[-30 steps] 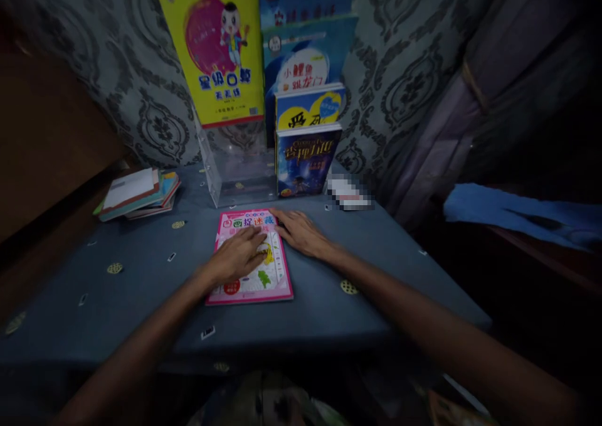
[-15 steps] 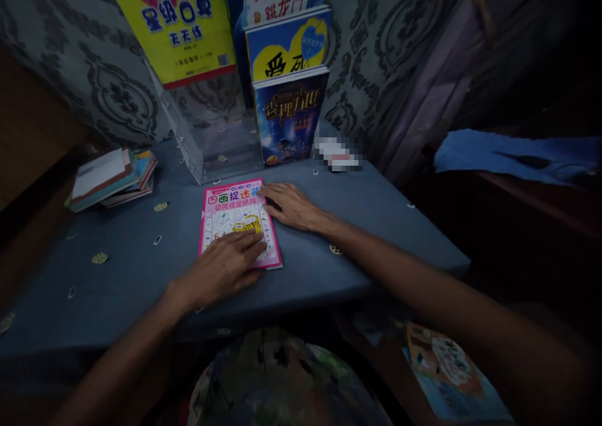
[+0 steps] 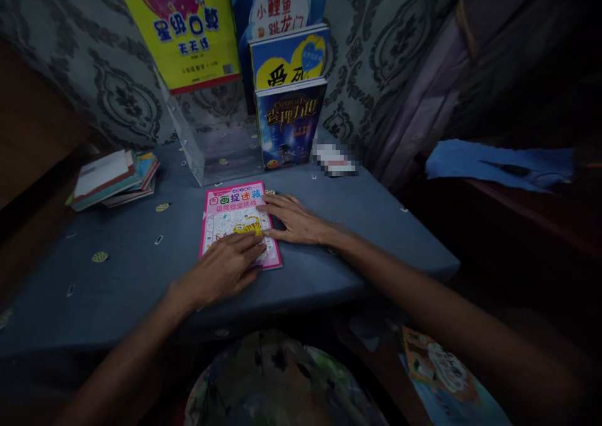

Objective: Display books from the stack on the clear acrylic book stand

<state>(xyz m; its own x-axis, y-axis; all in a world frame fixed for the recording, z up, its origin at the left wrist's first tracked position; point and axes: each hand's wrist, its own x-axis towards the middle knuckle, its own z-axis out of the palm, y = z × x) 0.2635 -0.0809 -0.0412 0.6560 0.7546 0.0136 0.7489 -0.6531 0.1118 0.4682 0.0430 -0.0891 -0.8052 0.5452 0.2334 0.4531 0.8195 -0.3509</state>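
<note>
A pink puzzle book [image 3: 234, 213] lies flat on the blue-covered table [image 3: 141, 256], near its front edge. My left hand [image 3: 224, 268] rests on the book's lower half, fingers stretched out flat. My right hand [image 3: 293, 218] lies open along the book's right edge, fingertips on the cover near its upper corner. Neither hand grips anything.
A clear stand [image 3: 207, 143] at the back holds upright books: a yellow one [image 3: 181, 27], a dark blue one [image 3: 288, 125]. A small stack of books [image 3: 115, 179] lies at the left. A blue cloth [image 3: 498, 164] hangs at the right; another book [image 3: 446, 382] lies on the floor.
My left hand slid down from the book's middle to its lower part a second ago. Since half a second ago the hands have barely moved; the view shifted slightly.
</note>
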